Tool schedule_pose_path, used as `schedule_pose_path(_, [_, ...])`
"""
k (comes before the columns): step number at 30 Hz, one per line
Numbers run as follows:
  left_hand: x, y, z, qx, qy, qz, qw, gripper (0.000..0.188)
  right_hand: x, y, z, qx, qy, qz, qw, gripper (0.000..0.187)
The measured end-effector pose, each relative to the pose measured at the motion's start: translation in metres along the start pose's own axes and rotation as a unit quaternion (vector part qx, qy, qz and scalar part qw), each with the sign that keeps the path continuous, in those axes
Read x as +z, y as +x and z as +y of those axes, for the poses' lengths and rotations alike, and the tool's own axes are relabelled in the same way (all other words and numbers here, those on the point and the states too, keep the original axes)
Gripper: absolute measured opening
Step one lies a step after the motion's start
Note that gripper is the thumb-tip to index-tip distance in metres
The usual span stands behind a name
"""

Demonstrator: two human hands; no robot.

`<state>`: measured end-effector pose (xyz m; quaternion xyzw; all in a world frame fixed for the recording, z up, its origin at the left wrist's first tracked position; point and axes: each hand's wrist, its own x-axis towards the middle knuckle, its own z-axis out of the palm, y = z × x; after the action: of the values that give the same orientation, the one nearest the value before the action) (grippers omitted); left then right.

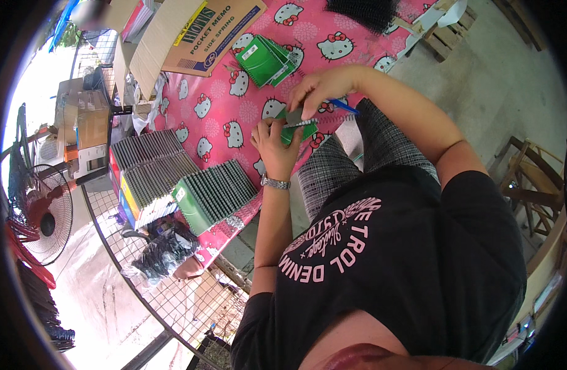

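Hands meet over a small green spiral notepad (294, 126) held just above the person's lap. The left hand (272, 143) is closed on the notepad from below, thumb on its near edge and fingers curled behind it, with a metal wristwatch (275, 182) on the wrist below. The right hand (320, 87) comes down on the notepad from above, fingers pressed against its top edge by the white wire binding, and it also pinches a blue pen-like tool (344, 106) that sticks out past the knuckles toward the person's right; just how the fingers sit on that tool cannot be told. Beyond the right hand, farther out on the pink cartoon-cat cloth (219, 111), lies a loose stack of green notepads (265, 60), well apart from both hands. Further out again sits an open cardboard box (197, 31). To the left of the left hand, near the cloth's edge, a long row of green notepads (214, 192) stands on edge, packed cover to cover, and another batch of grey-edged pads in colourful trays (149, 169) lies beyond that row. A black bundle of wire spirals (363, 12) rests at the far end of the cloth, well beyond the right hand. Past the rows, a wire mesh rack (172, 296) and a red standing fan (40, 216) fill the left side.
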<state>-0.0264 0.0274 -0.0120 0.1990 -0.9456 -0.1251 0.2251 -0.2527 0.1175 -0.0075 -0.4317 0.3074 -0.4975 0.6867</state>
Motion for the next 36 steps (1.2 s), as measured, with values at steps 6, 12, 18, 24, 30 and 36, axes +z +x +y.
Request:
schedule_pose_path(6, [-0.002,0.0,-0.003,0.001,-0.035,0.008,0.999,0.038,0.01,0.007,-0.014,0.119,-0.213,0.04,0.969,0.049])
schedule_pose_path(12, [-0.004,0.0,-0.006,0.008,-0.02,0.012,1.0,0.041,0.008,0.011,-0.013,0.102,-0.223,0.033,0.969,0.048])
schedule_pose_path(18, [-0.017,0.002,-0.025,-0.044,-0.033,0.007,0.998,0.043,0.008,0.027,-0.004,0.058,-0.19,0.026,0.98,0.047])
schedule_pose_path(24, [-0.018,0.001,-0.035,-0.111,-0.166,-0.034,0.979,0.036,0.008,0.037,-0.002,0.051,-0.074,-0.029,0.996,0.044])
schedule_pose_path(30, [-0.014,-0.004,-0.041,-0.093,-0.198,-0.003,0.976,0.032,0.005,0.04,0.007,0.042,-0.095,-0.021,0.994,0.041])
schedule_pose_path(36, [-0.006,-0.009,-0.044,-0.149,-0.25,0.009,0.957,0.024,-0.039,-0.002,0.02,0.051,-0.676,0.419,0.604,0.062])
